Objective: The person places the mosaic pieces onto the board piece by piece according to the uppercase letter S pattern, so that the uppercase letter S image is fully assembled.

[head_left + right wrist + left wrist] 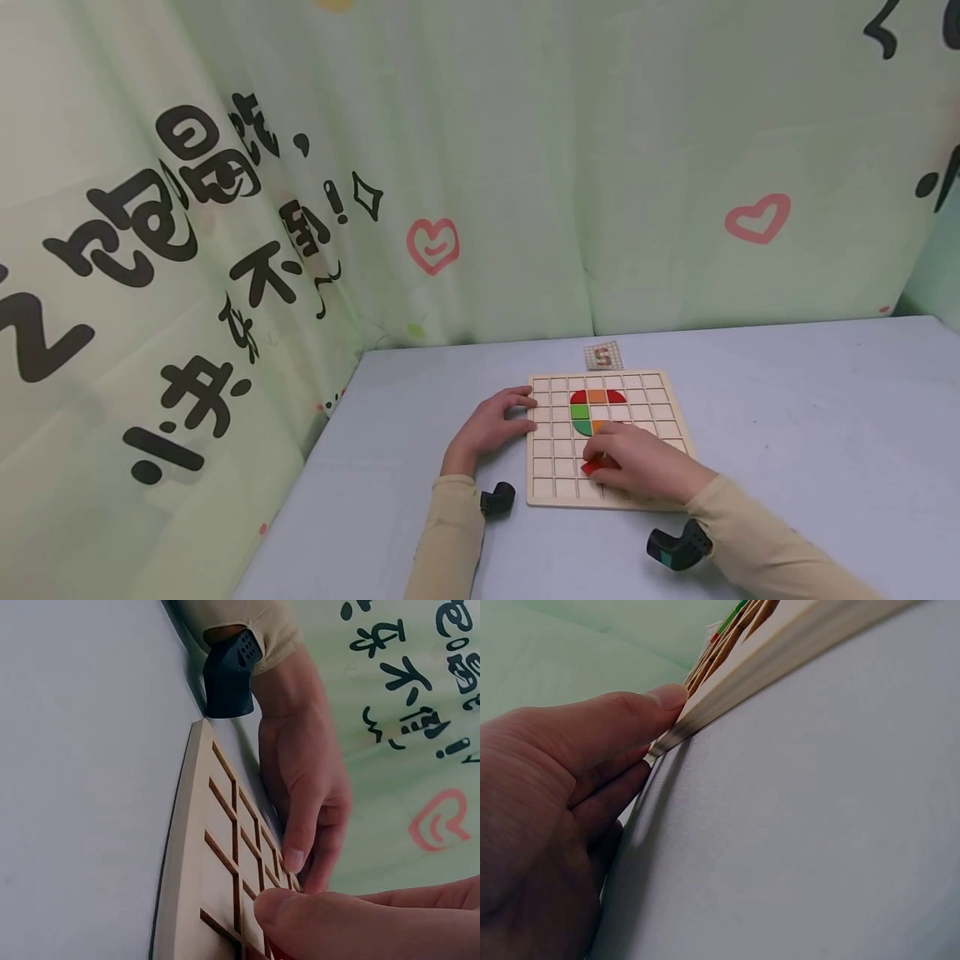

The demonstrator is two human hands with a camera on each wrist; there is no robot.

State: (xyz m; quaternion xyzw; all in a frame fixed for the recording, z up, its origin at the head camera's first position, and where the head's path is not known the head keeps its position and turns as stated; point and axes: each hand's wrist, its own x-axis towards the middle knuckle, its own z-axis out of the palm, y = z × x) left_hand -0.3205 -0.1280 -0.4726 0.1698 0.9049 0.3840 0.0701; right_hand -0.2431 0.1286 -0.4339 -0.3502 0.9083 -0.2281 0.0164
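A square wooden grid board (547, 468) lies on the table. On it sit a red rounded piece (578, 397), an orange square (596, 396), another red rounded piece (617, 397), a light green square (580, 412), a dark green rounded piece (582, 427) and a partly covered orange piece (597, 426). My right hand (641, 460) pinches a small red piece (590, 468) over the lower middle cells; its full shape is hidden by the fingers. My left hand (491, 427) rests against the board's left edge, thumb (649, 712) touching the rim and fingers fairly straight.
Behind the board lies a small card (603, 356) with a coloured S-like pattern on a grid. Black wrist devices (678, 546) sit at both cuffs. The white table (810, 433) meets a pale green printed curtain (510, 167) at its back and left.
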